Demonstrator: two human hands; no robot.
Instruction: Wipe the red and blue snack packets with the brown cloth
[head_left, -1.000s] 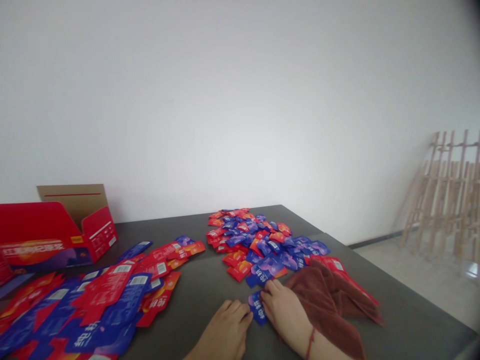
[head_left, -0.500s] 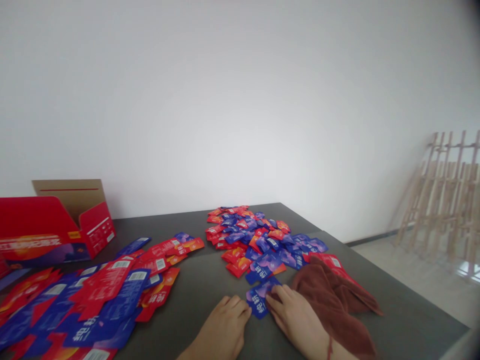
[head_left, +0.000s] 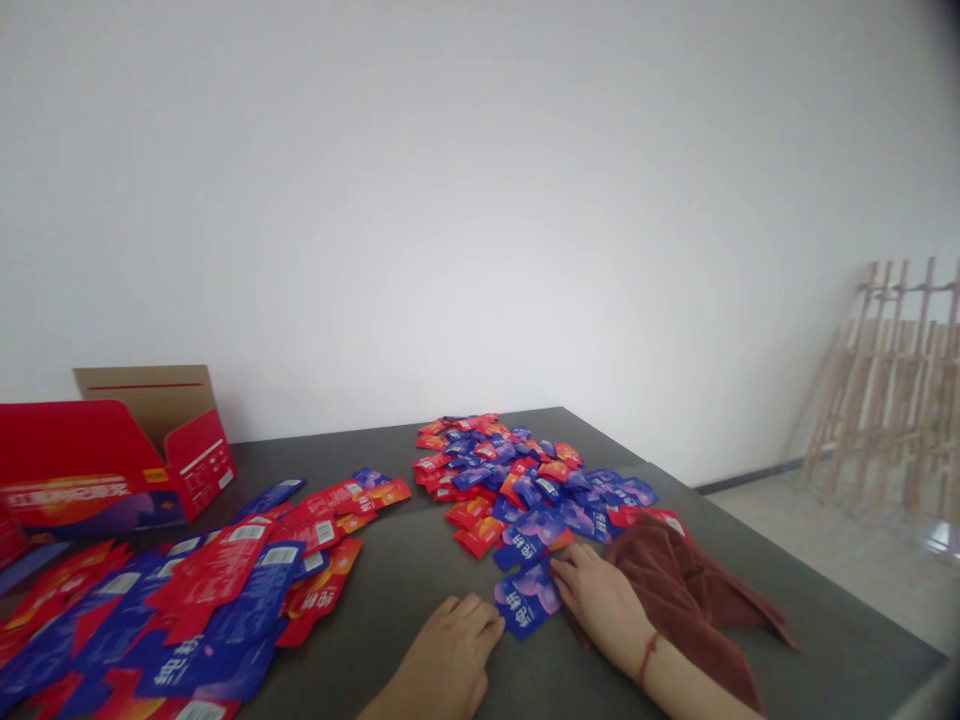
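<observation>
A blue pouch [head_left: 527, 600] with white characters and purple shapes lies flat on the dark table in front of me. My left hand [head_left: 457, 645] is at its left edge, fingers curled and pressed together, with the tips on the pouch's border. Just past the right edge is my right hand [head_left: 600, 600], a red cord round its wrist. Its fingers are bent and close together over a brown cloth [head_left: 682, 590], and some of the cloth shows beneath the palm. What the right fingertips grip is partly hidden.
Beyond the blue pouch is a heap of small red and blue pouches [head_left: 487, 470]. More pouches [head_left: 217, 580] are spread at the left. An open red carton [head_left: 112, 480] stands at the far left by the wall. Wooden racks [head_left: 885, 390] lean at the right.
My right hand has slid right off the blue pouch, and the brown cloth has shifted right with it. More of the pouch's face shows. The left hand has stayed almost still.
</observation>
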